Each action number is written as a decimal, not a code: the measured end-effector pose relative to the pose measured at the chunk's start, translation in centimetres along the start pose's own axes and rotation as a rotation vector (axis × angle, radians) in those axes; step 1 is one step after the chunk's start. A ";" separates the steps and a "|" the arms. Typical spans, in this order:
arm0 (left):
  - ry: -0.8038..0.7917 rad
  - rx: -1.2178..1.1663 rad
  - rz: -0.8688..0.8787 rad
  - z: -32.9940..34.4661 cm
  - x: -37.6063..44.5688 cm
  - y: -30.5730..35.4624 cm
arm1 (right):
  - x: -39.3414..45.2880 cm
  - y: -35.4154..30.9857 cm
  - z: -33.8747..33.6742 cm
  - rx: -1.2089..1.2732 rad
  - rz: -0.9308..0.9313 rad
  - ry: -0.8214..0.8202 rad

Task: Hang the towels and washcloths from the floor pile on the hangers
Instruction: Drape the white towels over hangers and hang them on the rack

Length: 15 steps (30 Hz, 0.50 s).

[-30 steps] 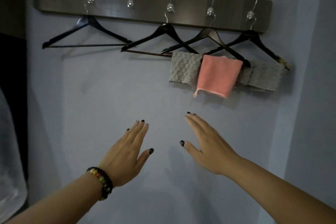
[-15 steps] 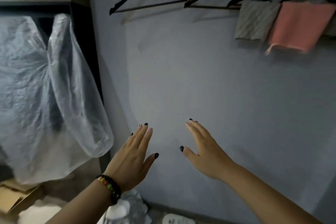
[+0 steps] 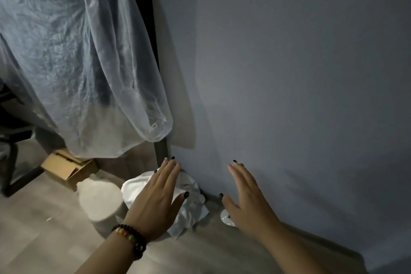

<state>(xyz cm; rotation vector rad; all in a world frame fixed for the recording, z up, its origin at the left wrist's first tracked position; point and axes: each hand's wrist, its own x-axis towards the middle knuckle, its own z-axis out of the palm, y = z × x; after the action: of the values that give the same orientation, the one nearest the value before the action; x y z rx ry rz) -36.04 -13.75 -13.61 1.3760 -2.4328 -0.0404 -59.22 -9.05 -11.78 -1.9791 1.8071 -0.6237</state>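
Both hands are stretched out flat over the floor [image 3: 55, 240], fingers straight and close together, holding nothing. The left hand [image 3: 155, 202], with a bead bracelet [image 3: 131, 238] on its wrist, hovers right above the pile of white towels [image 3: 191, 204] crumpled on the floor where it meets the wall [image 3: 300, 73]. The right hand [image 3: 246, 202] is further right, in front of the wall's bottom edge, partly covering a small white thing [image 3: 225, 218] on the floor; it's too blurry to tell what it is. Just left of the pile sits a pale fluffy roll [image 3: 100, 200], maybe another towel. Behind that a cardboard box [image 3: 66, 167] lies on the floor under a big clear plastic cover [image 3: 77, 62] hanging down on the left.
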 end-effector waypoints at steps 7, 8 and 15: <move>-0.091 -0.110 -0.141 6.2 5.0 -4.3 | 9.0 4.8 5.4 0.002 0.023 -0.116; -0.099 -0.103 -0.158 7.2 6.1 -5.1 | 10.6 5.6 6.0 0.007 0.032 -0.135; -0.270 -0.231 -0.404 15.3 12.1 -10.6 | 21.1 11.4 9.4 0.065 0.156 -0.259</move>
<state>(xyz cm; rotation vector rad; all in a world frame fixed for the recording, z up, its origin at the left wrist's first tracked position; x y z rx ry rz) -37.71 -31.72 -26.65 1.8187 -2.2150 -0.6215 -61.78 -31.24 -24.56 -1.7647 1.7367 -0.3541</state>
